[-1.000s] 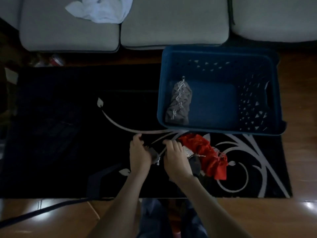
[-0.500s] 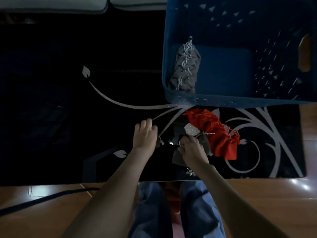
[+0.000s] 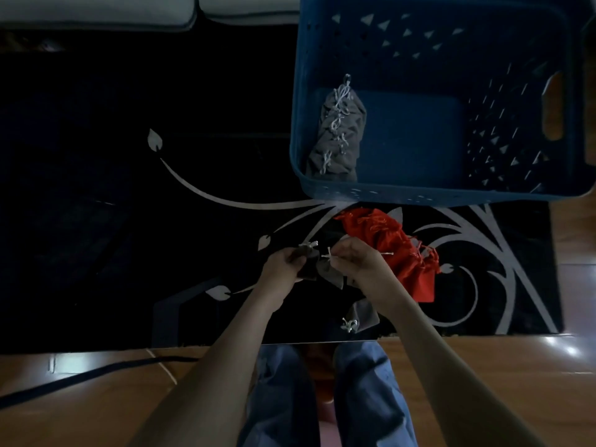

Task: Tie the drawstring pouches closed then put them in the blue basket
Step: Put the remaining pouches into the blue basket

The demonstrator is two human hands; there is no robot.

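While tied grey pouches (image 3: 338,137) lie in the blue basket (image 3: 419,196), I judge much remains — left hand (image 3: 283,264) grips a grey pouch (image 3: 325,271), right hand (image 3: 359,262) pinches its drawstring (image 3: 329,254), just before the basket beside red pouches (image 3: 396,250).

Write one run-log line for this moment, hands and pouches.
left hand: holds grey pouch | right hand: pinches its drawstring | blue basket: grey pouches inside | rug: red pouches

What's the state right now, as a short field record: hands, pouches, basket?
left hand: grips grey pouch
right hand: pinches white drawstring
blue basket: on rug, beyond the hands
stacked grey pouches: inside basket, left side
red pouches: heaped on rug, outside basket
spare grey pouch: on rug, by right forearm
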